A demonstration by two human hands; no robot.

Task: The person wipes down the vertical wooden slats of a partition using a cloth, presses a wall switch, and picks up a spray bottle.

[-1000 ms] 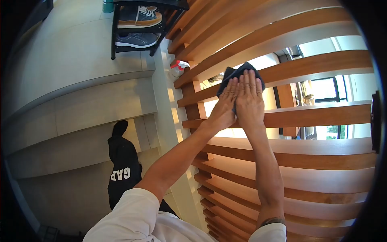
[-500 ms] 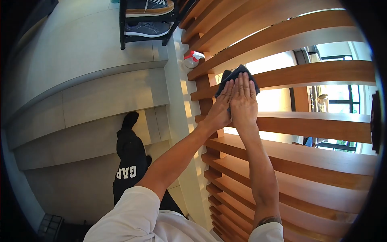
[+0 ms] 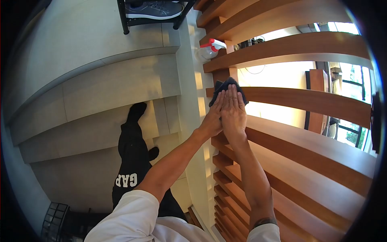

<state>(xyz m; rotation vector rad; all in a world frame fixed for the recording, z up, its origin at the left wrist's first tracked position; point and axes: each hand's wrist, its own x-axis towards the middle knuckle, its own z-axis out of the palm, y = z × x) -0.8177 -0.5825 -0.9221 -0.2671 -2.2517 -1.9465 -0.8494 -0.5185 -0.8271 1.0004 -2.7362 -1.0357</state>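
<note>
A dark folded cloth (image 3: 229, 85) lies against a wooden slat (image 3: 282, 97) of the slatted partition. Both palms press on it side by side, fingers stretched out. My left hand (image 3: 212, 117) is on the cloth's left and lower part, its inner edge touching the other hand. My right hand (image 3: 234, 113) lies over the cloth's middle and right, fingertips near its upper edge. The slat surface under the cloth is hidden.
A spray bottle (image 3: 211, 49) with a red and white head stands on the ledge by the partition. Tiled steps (image 3: 100, 90) are at the left. A black rack (image 3: 151, 21) holds a grey shoe (image 3: 155, 10) at the top.
Both hands and the cloth have shifted a little left and down in view. The rack has slid up out of view in part, and the spray bottle appears farther right.
</note>
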